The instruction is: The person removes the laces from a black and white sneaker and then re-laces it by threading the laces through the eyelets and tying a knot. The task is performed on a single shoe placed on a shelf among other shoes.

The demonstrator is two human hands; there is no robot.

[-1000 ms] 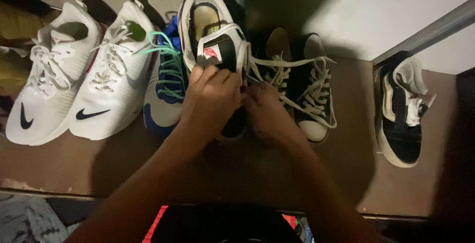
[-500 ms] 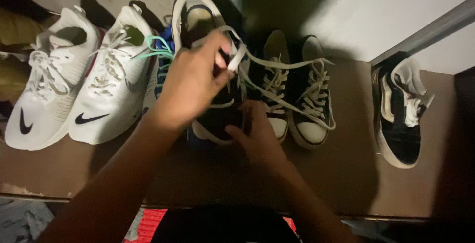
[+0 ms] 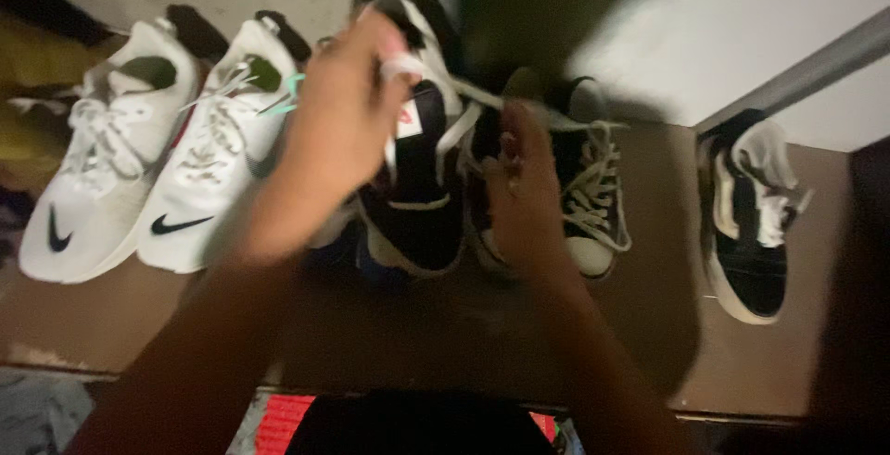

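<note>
I see a black-and-white high-top shoe (image 3: pixel 417 186) in the middle of the row on the brown surface (image 3: pixel 649 344), its white lace (image 3: pixel 454 135) pinched in my left hand (image 3: pixel 338 131), which is closed and raised over the tongue; motion blur hides the exact grip. My right hand (image 3: pixel 524 186) sits just right of the shoe with fingers curled, though I cannot tell whether it holds a lace end. Left stand two white sneakers (image 3: pixel 139 168), right a dark laced pair (image 3: pixel 584 186), half hidden, and a black-and-white low shoe (image 3: pixel 751 223).
</note>
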